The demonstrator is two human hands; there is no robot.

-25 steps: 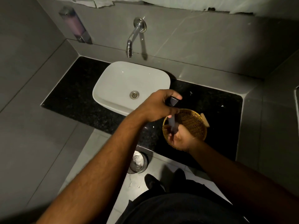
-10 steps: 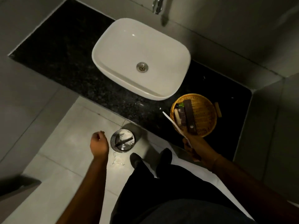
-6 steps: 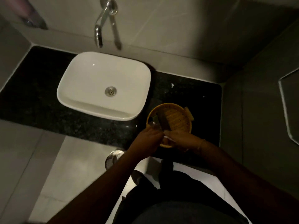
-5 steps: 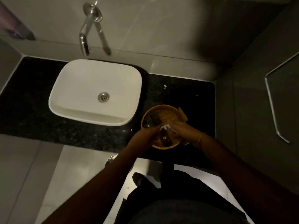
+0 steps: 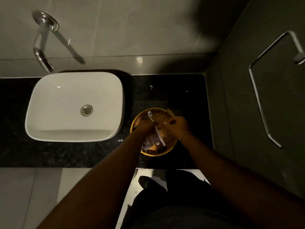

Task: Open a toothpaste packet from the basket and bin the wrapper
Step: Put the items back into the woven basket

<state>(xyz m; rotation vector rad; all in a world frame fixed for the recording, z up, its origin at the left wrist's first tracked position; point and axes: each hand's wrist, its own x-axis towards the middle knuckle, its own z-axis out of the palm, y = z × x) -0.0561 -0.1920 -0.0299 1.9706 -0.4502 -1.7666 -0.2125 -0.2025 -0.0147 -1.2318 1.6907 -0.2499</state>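
A round woven basket [image 5: 171,147] sits on the black counter, right of the sink. Both hands hover over it. My left hand [image 5: 144,128] pinches a long white toothbrush-like stick [image 5: 158,135] whose blue-marked end [image 5: 149,114] points away from me. My right hand [image 5: 178,127] is curled just right of the stick, with a small white bit [image 5: 165,123] at its fingertips. Dark packets with a white logo [image 5: 156,143] lie in the basket under the stick. The bin on the floor is hidden behind my left arm.
A white basin [image 5: 74,106] with a chrome tap [image 5: 42,45] fills the counter's left half. The black counter [image 5: 184,93] ends at a wall on the right, where a metal rail [image 5: 260,103] hangs. My shoes [image 5: 148,183] stand on the tiled floor below.
My left hand rose from beside the floor bin and joined my right hand over the basket. The white stick now lies across the basket, pointing away. The bin dropped out of sight.
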